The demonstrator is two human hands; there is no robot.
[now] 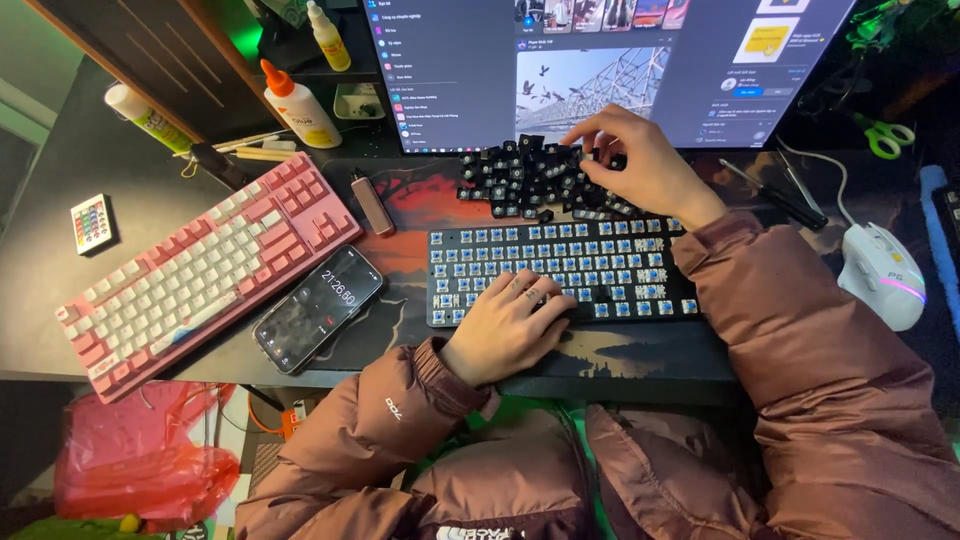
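Bare keyboard (560, 270) on desk mat, long axis left-right, keycap pile (530, 180) just behind it.
My right hand (640, 165) is on the pile, fingers curled, pinching caps I can't single out; my left hand (510, 320) rests flat, fingers together, on the board's front-left switches.

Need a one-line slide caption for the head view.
Left hand rests on a bare black keyboard while right hand reaches into loose black keycaps.

Home computer desk: monitor (600, 70), pink keyboard (200, 270), mouse (885, 275), glue bottles (300, 105).
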